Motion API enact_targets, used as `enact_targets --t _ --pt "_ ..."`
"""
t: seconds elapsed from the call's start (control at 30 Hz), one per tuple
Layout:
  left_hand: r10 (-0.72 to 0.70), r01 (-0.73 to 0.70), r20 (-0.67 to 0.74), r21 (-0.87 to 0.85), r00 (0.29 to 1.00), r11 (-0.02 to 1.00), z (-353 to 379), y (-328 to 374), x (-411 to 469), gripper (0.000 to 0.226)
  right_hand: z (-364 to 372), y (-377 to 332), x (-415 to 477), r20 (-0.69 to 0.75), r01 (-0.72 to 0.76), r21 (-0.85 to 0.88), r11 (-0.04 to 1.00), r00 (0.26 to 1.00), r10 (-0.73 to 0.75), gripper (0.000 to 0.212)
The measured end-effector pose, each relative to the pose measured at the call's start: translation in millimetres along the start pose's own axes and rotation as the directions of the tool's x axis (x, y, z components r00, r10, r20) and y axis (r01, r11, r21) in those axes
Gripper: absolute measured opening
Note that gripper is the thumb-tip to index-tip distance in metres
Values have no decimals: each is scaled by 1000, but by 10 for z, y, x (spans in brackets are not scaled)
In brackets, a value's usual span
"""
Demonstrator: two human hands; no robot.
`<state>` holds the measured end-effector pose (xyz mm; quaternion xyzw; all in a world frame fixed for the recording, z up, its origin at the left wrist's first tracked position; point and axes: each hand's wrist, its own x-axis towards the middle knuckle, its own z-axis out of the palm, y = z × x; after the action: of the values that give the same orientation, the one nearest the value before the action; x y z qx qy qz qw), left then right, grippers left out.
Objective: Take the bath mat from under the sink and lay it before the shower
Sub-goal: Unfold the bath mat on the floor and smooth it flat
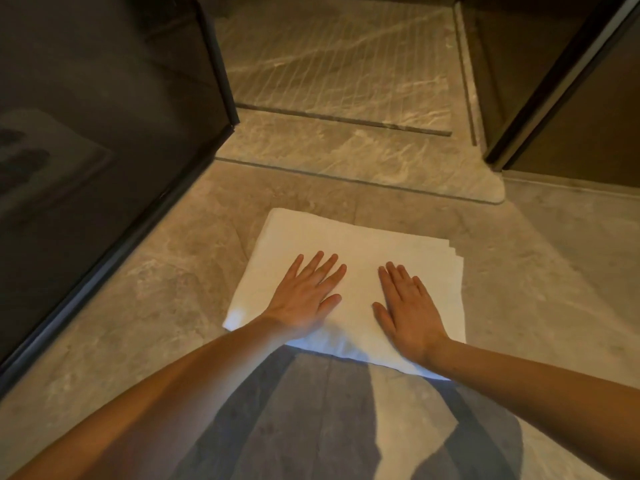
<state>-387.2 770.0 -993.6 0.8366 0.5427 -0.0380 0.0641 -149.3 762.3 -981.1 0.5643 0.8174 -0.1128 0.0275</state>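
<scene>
The bath mat [349,237] – white and folded, with several layered edges stepped at its far right corner – is laid flat on the floor [526,278], in front of the shower opening. A narrow strip of bare tile is left between its far edge and the stone sill [346,157] that runs across the opening; the two are not touching.

The mat is pressed from above by both hands. The left hand [304,294] is set palm down on the near left part, its fingers straight and slightly fanned, the thumb held out to the side. The right hand [408,315] is set palm down beside it, on the near right part, its fingers straight and drawn close together. Nothing is gripped by either hand – no finger is curled round the cloth. A gap of white cloth is seen between the two hands.

Beyond the sill the shower floor [329,64] is seen, veined stone crossed by fine parallel grooves. A dark glass panel [104,140] in a black frame is stood to the left, and a dark door frame [557,81] to the right. A shadow [311,427] is cast on the tile nearest the camera, between the bare forearms.
</scene>
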Motion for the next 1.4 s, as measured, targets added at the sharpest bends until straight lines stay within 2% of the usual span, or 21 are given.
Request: enact_targets --t 0.2,0.4,0.53,0.7,0.87,1.0,1.27,1.4 --pt "15 -25 -105 -90 994 996 110 -33 -52 57 123 99 5 -31 36 -7 999 999 -36 67" --pt "-36 27 -86 -100 996 995 18 58 -44 59 75 30 79 -12 -1 28 1000 1000 1 68" --pt "21 -35 -112 -118 993 992 31 263 -47 58 -2 -82 218 -36 98 49 994 995 -97 64" --pt "-2 -27 -158 -184 988 983 73 41 -150 58 83 -6 142 -29 104 38 994 994 -103 62" --pt "-152 137 -132 -120 979 983 155 -502 -369 63 49 423 -36 -52 34 38 999 998 -32 66" --pt "-210 198 -86 -133 974 971 170 -631 -459 65 55 482 -82 -56 17 36 999 998 -15 69" --pt "-162 154 -66 -115 985 981 103 -698 -361 69 57 471 -72 -65 28 25 999 998 -26 69" --pt "-150 142 -34 -180 988 973 -43 -843 -83 60 69 479 -69 -70 31 25 999 997 -29 70"
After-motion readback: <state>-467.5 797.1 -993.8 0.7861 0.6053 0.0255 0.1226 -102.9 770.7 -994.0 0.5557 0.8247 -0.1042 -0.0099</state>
